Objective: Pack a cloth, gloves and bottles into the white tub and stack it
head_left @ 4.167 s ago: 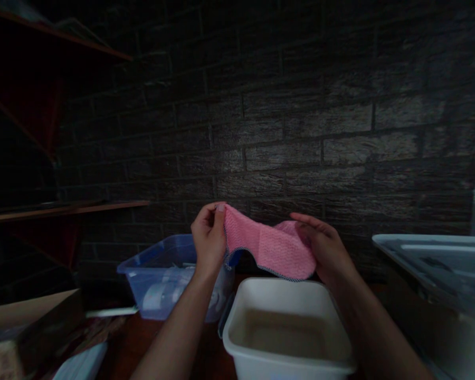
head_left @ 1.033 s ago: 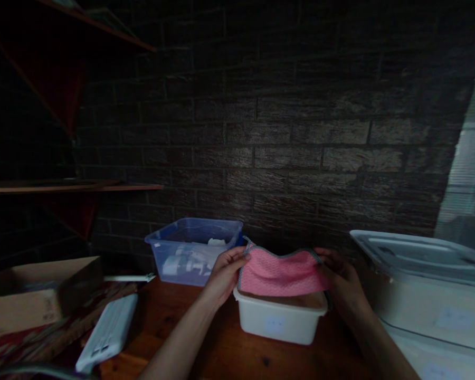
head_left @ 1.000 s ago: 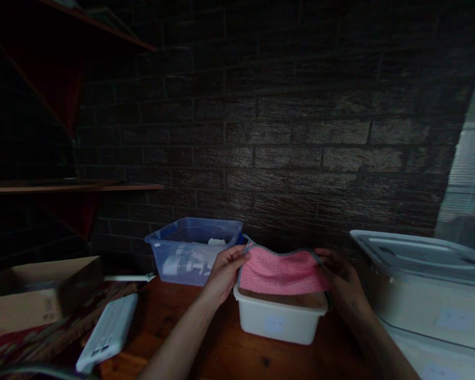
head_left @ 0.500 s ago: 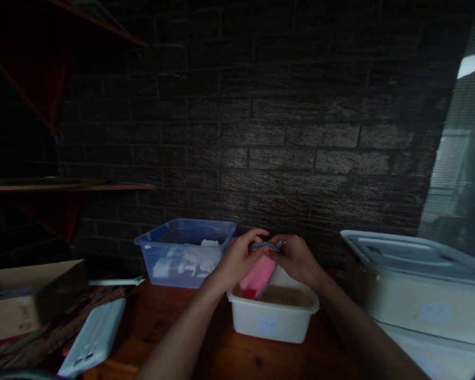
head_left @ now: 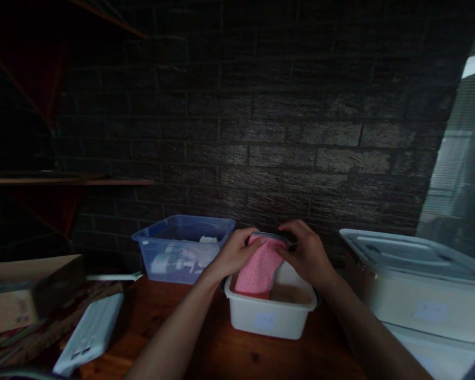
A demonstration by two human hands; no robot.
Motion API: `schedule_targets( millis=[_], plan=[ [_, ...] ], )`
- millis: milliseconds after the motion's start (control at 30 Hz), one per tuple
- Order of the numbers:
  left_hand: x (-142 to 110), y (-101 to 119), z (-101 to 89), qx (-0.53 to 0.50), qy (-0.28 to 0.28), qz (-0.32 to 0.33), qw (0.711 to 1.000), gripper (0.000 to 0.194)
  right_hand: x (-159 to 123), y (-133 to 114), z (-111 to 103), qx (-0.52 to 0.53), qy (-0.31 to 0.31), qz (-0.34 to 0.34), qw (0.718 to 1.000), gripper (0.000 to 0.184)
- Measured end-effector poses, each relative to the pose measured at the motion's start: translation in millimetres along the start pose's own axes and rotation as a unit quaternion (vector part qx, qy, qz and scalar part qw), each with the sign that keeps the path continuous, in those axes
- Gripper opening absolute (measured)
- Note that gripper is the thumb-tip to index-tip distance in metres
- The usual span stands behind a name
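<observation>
A pink textured cloth (head_left: 258, 272) with a dark-and-white patterned edge hangs between my hands, its lower part inside a small white plastic tub (head_left: 267, 319). My left hand (head_left: 238, 249) pinches the cloth's upper left corner. At the upper right corner, my right hand (head_left: 306, 250) grips the edge between thumb and fingers, the index finger arched above it. Both hands are over the tub's far side. The tub has a pale label on its front, and its brownish inside shows to the right of the cloth.
A translucent blue bin (head_left: 174, 258) with white items stands behind to the left. Lidded storage boxes (head_left: 427, 295) are stacked at right. On the left lie a pale flat device (head_left: 91, 330) and an open cardboard box (head_left: 31, 293). A dark brick wall (head_left: 269, 132) rises behind the wooden table (head_left: 174, 316).
The cloth has been spread wider between my hands, so more of its pink face shows. My right hand has moved slightly right and its fingers have lifted. The view has shifted a little.
</observation>
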State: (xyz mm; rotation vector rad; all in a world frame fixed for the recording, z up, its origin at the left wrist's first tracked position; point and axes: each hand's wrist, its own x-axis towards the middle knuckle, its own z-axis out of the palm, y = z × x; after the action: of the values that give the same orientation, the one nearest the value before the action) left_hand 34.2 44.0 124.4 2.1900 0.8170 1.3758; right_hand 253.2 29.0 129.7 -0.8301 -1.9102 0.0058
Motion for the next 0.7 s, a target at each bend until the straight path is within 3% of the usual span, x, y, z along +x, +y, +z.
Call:
schedule_targets(
  millis=[100, 433, 533, 700],
  plan=[
    [1.6, 2.0, -1.8, 0.022, -0.013, -0.008, 1.000, 0.031, 1.1, -7.8, -2.7, -0.034, -0.056, -0.023, 0.998, 0.013],
    [-3.6, 3.6, -4.1, 0.053, -0.025, -0.015, 0.998, 0.038, 4.2, -5.3, 2.1, -0.013, -0.078, 0.000, 0.997, 0.010],
    [-4.0, 2.6, -3.8, 0.064, -0.025, -0.016, 0.997, 0.038, 7.1, -6.9, -1.0, -0.008, -0.098, -0.003, 0.995, 0.002],
    [-4.1, 3.4, -1.1, 0.065, -0.018, -0.003, 0.998, 0.032, 10.4, -8.1, -10.7, 0.006, -0.135, 0.010, 0.991, 0.005]
  ],
)
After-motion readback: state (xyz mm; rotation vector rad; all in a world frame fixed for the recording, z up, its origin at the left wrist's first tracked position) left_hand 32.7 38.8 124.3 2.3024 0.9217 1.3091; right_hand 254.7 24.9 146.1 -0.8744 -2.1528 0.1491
